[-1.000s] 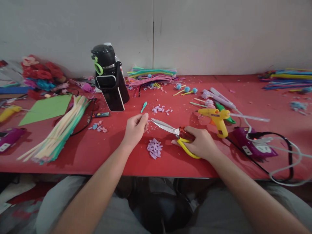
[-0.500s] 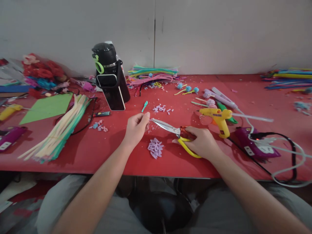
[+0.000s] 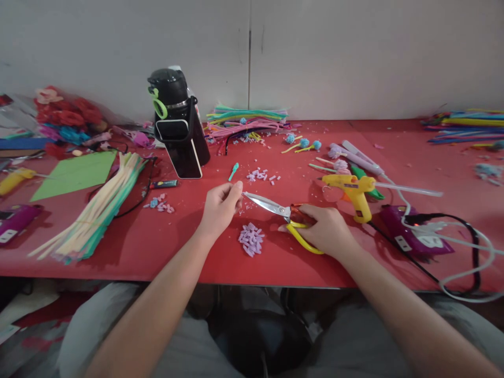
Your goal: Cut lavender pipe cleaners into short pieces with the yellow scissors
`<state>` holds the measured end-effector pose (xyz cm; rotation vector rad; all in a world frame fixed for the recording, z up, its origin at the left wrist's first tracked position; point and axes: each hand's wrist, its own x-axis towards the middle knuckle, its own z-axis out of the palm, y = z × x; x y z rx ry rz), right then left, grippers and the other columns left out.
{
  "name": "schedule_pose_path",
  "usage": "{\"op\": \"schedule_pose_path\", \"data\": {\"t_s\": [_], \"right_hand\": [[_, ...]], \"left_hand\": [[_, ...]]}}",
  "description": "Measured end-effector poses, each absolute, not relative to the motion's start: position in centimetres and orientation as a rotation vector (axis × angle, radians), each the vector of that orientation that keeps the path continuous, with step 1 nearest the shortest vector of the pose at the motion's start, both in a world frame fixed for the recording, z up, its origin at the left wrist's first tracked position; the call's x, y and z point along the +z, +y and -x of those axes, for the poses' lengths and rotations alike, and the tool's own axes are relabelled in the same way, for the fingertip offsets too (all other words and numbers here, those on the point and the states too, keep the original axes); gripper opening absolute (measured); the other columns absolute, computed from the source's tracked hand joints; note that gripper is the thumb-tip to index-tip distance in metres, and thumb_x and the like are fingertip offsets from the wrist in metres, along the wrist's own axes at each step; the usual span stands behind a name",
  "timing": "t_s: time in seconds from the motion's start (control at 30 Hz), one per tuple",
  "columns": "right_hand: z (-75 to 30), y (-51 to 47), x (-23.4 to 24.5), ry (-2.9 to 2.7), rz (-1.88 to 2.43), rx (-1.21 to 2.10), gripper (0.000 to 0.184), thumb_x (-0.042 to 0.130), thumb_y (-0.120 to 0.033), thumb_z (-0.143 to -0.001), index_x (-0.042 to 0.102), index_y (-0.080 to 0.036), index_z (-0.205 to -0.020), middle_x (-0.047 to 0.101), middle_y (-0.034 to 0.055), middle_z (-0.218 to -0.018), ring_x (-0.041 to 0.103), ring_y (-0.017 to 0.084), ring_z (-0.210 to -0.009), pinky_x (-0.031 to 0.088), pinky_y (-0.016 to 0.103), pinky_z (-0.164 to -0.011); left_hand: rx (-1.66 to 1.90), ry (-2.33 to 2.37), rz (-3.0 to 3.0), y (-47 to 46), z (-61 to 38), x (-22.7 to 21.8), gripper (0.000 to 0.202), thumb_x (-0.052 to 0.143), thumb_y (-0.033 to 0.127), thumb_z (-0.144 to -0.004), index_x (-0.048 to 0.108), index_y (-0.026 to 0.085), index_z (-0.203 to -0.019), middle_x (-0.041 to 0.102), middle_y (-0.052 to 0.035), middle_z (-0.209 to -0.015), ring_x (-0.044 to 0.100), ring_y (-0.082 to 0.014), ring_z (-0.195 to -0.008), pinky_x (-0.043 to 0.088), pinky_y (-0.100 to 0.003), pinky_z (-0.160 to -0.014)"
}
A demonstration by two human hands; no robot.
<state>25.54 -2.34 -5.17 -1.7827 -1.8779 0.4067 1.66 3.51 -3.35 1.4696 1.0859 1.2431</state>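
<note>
Scissors (image 3: pixel 271 206) sit low over the red tabletop (image 3: pixel 189 241), right hand (image 3: pixel 325 229) with its grip closed round the yellow handles; left hand (image 3: pixel 219 208) pinched shut at the blade tips, contents unclear; fingers (image 3: pixel 236 192) best kept clear

Found lilac pipe-cleaner snippets (image 3: pixel 251 239) piled on red counter (image 3: pixel 189 247), before yellow-handled steel scissors (image 3: pixel 275 207); yellow plastic glue gun (image 3: pixel 352 188) farther right.

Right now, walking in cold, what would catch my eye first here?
At the middle of the red table, the right hand grips yellow-handled scissors, blade tips at the pinched fingers of the left hand. A heap of lilac snippets lies between the hands, nearer the edge. A yellow glue gun stands just right of them.
</note>
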Motion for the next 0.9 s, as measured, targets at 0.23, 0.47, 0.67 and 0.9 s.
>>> {"op": "schedule_pose_path", "data": {"t_s": [0.23,0.47,0.67,0.9], "right_hand": [[-25.56,-2.32,-5.09,-1.883,1.758,0.379,0.053,0.068,-0.072,-0.065,0.056,-0.02,-0.063,0.056,0.0003,-0.055,0.049,0.014,-0.052,0.03,0.026,-0.05],[-25.63,-2.38,-5.22,-1.884,1.738,0.377,0.052,0.07,-0.07,-0.065,0.054,-0.021,-0.061,0.056,0.0001,-0.055,0.051,0.014,-0.052,0.028,0.025,-0.049],[-25.63,-2.41,-5.32,-1.885,1.748,0.364,0.052,0.069,-0.071,-0.065,0.056,-0.02,-0.063,0.058,0.0008,-0.056,0.051,0.015,-0.052,0.031,0.025,-0.049],[-25.56,-2.3,-5.28,-1.871,1.752,0.375,0.052,0.068,-0.071,-0.065,0.059,-0.02,-0.065,0.059,0.0011,-0.057,0.053,0.015,-0.054,0.033,0.026,-0.05]], "left_hand": [[1.243,1.078,-1.459,3.52,-1.65,-3.34,0.044,0.059,0.043,-0.092,0.052,0.016,-0.058,0.046,0.0025,-0.051,0.04,-0.0057,-0.045,0.032,-0.02,-0.044],[1.258,1.059,-1.425,3.56,-1.73,-3.5,0.043,0.06,0.043,-0.091,0.051,0.016,-0.059,0.045,0.0029,-0.052,0.039,-0.0055,-0.046,0.032,-0.019,-0.043],[1.244,1.066,-1.452,3.57,-1.67,-3.44,0.045,0.06,0.044,-0.091,0.051,0.016,-0.058,0.046,0.0027,-0.051,0.04,-0.0058,-0.046,0.032,-0.02,-0.044],[1.243,1.077,-1.466,3.59,-1.64,-3.45,0.045,0.06,0.045,-0.091,0.051,0.016,-0.058,0.046,0.0026,-0.051,0.041,-0.0061,-0.045,0.032,-0.021,-0.044]]}}
